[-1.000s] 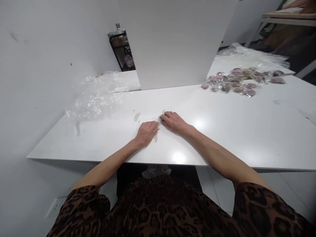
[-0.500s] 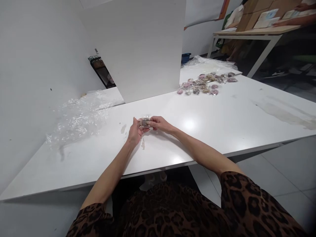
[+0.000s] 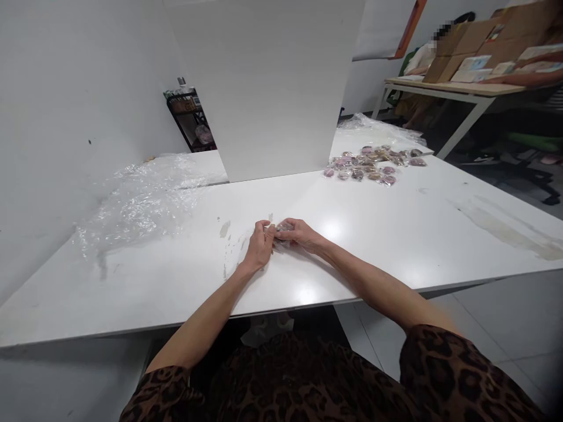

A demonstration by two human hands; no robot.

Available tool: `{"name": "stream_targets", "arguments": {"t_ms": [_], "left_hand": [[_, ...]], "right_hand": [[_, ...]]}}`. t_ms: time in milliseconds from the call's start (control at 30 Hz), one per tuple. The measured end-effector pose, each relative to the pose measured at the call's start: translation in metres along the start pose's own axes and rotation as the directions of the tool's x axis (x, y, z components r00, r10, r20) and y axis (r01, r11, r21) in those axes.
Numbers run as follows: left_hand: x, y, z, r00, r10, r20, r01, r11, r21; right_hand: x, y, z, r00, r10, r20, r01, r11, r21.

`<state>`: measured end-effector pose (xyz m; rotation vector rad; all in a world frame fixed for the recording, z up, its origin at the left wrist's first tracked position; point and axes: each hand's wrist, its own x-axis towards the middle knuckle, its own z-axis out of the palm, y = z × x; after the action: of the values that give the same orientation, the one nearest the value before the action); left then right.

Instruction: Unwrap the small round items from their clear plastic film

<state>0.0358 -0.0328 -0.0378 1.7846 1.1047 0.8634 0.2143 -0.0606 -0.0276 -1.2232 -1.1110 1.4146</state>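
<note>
Just above the white table (image 3: 176,281), a small clear plastic packet (image 3: 284,241) is between my hands. What is inside it is mostly hidden by fingers and glare. My left hand (image 3: 259,245) is closed, its thumb and fingers pinching the packet's left end. My right hand (image 3: 304,234) grips the right side, fingers curled around it. Beyond my right hand lies a group of similar wrapped packets (image 3: 373,163), with pink, brown and dark contents.
Crumpled clear plastic wrap (image 3: 141,202) is heaped at the left, and more plastic (image 3: 378,126) lies at the far right. An upright white panel (image 3: 272,88) stands at the table's back. Other people sit by a desk with cardboard boxes (image 3: 466,44).
The left hand has turned over, from holding the packet on its fingers to pinching its end. The packet's dark contents show less now. The camera view has shifted slightly.
</note>
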Motion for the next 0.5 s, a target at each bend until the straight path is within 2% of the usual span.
{"name": "stream_targets", "arguments": {"t_ms": [67, 133, 233, 333, 400, 500], "left_hand": [[-0.001, 0.0, 0.004, 0.995, 0.088, -0.051, -0.081, 0.99, 0.114], [0.0, -0.001, 0.007, 0.987, 0.153, -0.043, -0.144, 0.975, 0.169], [0.002, -0.003, 0.009, 0.982, 0.189, 0.009, -0.187, 0.963, 0.193], [0.002, -0.004, 0.008, 0.982, 0.183, 0.047, -0.189, 0.959, 0.21], [0.001, -0.003, 0.006, 0.983, 0.17, 0.065, -0.18, 0.96, 0.215], [-0.003, -0.001, 0.005, 0.982, 0.158, 0.104, -0.177, 0.959, 0.223]], "right_hand": [[0.002, -0.003, -0.02, 0.984, 0.084, -0.156, -0.087, 0.996, -0.013], [0.012, -0.017, -0.052, 0.931, 0.116, -0.345, -0.142, 0.989, -0.05], [0.038, -0.06, -0.111, 0.843, 0.021, -0.538, -0.097, 0.989, -0.112], [0.058, -0.095, -0.162, 0.723, -0.138, -0.677, 0.0, 0.98, -0.2], [0.06, -0.096, -0.186, 0.665, -0.191, -0.722, -0.013, 0.964, -0.267], [0.047, -0.066, -0.21, 0.643, -0.226, -0.732, -0.135, 0.907, -0.399]]}}
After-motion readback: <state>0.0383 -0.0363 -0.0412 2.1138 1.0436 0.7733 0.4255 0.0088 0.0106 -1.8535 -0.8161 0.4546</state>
